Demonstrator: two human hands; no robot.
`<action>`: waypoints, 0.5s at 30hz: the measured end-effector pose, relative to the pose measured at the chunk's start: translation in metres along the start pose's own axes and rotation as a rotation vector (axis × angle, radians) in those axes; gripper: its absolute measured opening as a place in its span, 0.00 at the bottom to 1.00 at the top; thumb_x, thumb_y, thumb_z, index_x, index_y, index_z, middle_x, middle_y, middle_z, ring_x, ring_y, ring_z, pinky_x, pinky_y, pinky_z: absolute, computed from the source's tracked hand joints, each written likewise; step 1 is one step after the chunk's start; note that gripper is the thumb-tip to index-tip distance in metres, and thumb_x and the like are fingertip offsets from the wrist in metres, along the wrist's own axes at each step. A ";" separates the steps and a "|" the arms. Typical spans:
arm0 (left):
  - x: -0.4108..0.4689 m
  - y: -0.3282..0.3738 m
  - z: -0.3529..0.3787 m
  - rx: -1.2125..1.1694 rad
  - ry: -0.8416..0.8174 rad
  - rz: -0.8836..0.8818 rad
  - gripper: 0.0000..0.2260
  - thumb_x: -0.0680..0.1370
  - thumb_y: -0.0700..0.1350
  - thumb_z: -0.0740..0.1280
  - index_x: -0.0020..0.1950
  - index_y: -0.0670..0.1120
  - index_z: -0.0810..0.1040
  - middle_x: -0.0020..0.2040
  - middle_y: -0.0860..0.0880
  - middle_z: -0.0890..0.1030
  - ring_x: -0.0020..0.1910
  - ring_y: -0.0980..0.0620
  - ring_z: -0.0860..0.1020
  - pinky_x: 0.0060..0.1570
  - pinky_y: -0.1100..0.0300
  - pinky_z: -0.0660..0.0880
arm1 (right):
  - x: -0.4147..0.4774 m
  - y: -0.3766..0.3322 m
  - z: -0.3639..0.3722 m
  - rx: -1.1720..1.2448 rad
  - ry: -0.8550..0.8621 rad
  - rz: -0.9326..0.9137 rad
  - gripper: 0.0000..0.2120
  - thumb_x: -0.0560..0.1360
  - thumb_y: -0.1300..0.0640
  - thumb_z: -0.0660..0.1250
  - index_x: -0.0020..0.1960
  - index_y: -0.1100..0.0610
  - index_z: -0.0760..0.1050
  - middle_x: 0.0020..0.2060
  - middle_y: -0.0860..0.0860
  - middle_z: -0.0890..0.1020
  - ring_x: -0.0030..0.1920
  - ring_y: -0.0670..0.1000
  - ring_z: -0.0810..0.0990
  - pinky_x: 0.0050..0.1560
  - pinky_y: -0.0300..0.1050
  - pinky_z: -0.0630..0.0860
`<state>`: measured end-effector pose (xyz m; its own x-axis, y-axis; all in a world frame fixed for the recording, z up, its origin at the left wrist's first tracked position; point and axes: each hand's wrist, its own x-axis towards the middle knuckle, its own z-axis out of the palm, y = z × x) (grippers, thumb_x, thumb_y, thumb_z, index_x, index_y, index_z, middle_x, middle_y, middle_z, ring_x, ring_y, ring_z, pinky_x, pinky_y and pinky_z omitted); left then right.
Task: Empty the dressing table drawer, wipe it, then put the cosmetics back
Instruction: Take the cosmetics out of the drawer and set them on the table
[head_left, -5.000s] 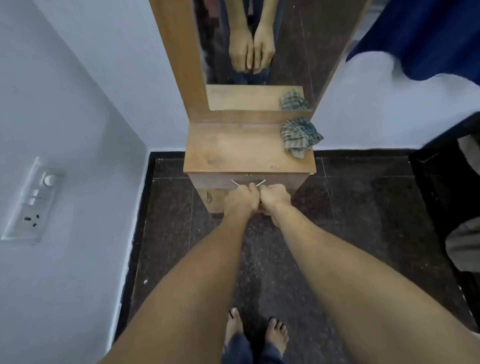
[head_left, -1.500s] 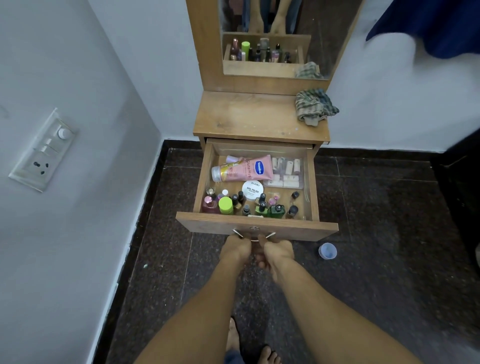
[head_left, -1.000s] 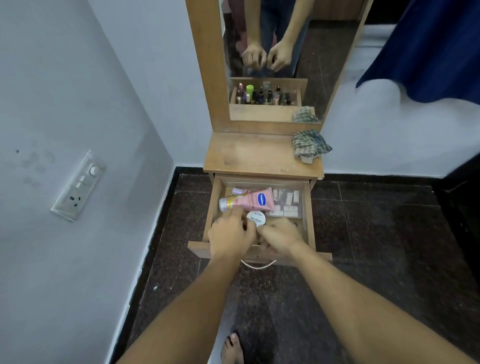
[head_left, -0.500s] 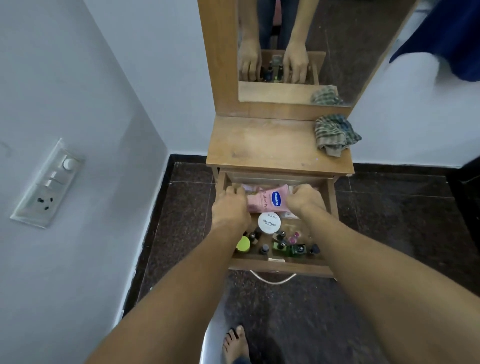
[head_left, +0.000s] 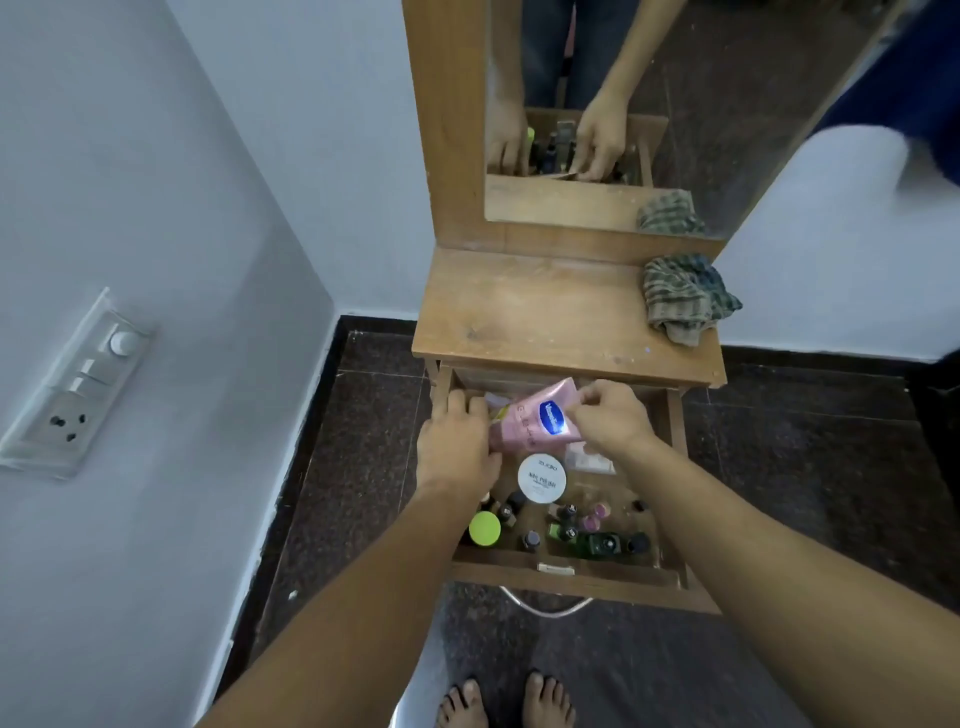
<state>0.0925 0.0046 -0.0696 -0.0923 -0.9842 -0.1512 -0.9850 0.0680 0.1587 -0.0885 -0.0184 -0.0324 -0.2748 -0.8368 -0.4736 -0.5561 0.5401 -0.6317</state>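
Observation:
The wooden dressing table's drawer (head_left: 566, 584) stands pulled open below the tabletop (head_left: 550, 317). Inside it my left hand (head_left: 457, 447) and my right hand (head_left: 610, 418) both hold a pink lotion tube (head_left: 535, 423) with a blue label, tilted up off the drawer floor. My right fingers pinch its upper end; my left hand grips its lower, capped end. Below the tube lie a round white jar (head_left: 542, 478), a lime-green-capped bottle (head_left: 484, 528) and several small nail polish bottles (head_left: 582, 535). A checked cloth (head_left: 683, 299) lies crumpled on the tabletop's right rear corner.
A tall mirror (head_left: 639, 104) rises behind the tabletop and reflects my hands. A white wall with a switch and socket panel (head_left: 78, 384) stands close on the left. Dark tile floor (head_left: 810, 467) surrounds the table. My bare feet (head_left: 506, 701) stand before the drawer.
The drawer was pulled open by its handle, then both hands moved into it. Since half a second ago the pink tube has been lifted and tilted up between my hands.

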 end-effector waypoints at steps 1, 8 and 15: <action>-0.003 -0.001 -0.003 -0.051 0.009 -0.010 0.25 0.75 0.54 0.72 0.68 0.47 0.70 0.66 0.46 0.71 0.67 0.46 0.70 0.60 0.52 0.76 | -0.007 -0.008 -0.005 -0.021 -0.008 -0.046 0.01 0.78 0.58 0.68 0.47 0.53 0.78 0.47 0.51 0.85 0.46 0.51 0.84 0.45 0.50 0.84; -0.012 0.007 -0.026 -0.493 0.352 -0.060 0.23 0.71 0.58 0.76 0.59 0.47 0.74 0.56 0.50 0.76 0.56 0.51 0.74 0.52 0.57 0.76 | -0.054 -0.104 -0.059 -0.424 0.149 -0.484 0.02 0.75 0.56 0.71 0.43 0.52 0.79 0.41 0.50 0.84 0.44 0.55 0.82 0.45 0.53 0.81; 0.045 0.016 -0.087 -0.736 0.636 -0.231 0.27 0.71 0.55 0.78 0.65 0.48 0.75 0.57 0.53 0.77 0.57 0.55 0.75 0.57 0.61 0.72 | -0.039 -0.214 -0.092 -0.422 0.247 -0.764 0.09 0.76 0.59 0.71 0.39 0.49 0.77 0.42 0.51 0.84 0.44 0.54 0.82 0.45 0.47 0.79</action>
<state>0.0850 -0.0524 0.0114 0.3975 -0.8796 0.2613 -0.6131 -0.0427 0.7889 -0.0308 -0.1099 0.1776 0.1536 -0.9754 0.1581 -0.8839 -0.2072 -0.4192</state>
